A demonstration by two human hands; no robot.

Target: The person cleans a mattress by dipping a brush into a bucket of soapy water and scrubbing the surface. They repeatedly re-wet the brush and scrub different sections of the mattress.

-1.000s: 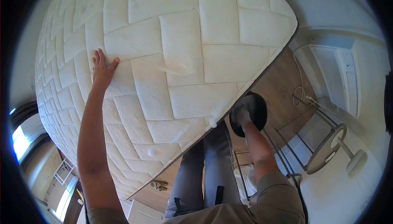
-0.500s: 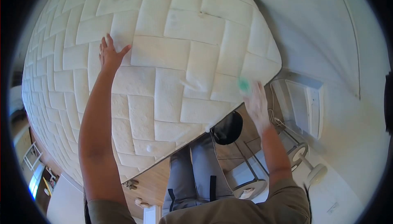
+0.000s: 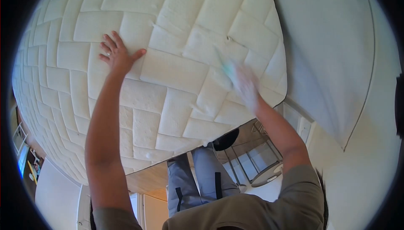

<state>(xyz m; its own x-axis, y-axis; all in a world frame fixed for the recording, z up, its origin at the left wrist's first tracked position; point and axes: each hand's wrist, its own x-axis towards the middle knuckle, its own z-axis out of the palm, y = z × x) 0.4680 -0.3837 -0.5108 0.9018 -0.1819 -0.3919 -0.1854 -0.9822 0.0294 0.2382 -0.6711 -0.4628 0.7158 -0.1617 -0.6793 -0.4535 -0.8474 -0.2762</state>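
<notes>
My left hand (image 3: 120,57) spreads open against the mattress (image 3: 176,70) facing me. My right hand (image 3: 245,83) blurs at a green object (image 3: 228,68); I cannot tell its grip. A loose hold could drop it; uneven pushing could shift the mattress.

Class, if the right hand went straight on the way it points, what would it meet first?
Probably the quilted mattress: the right hand and its blurred green item point across it, though contact is unclear.

Mattress (image 3: 176,72) w/ matt quilted cloth, trousers (image 3: 210,169) & shirt (image 3: 240,211) matt cloth, wall (image 3: 364,183) smooth.
</notes>
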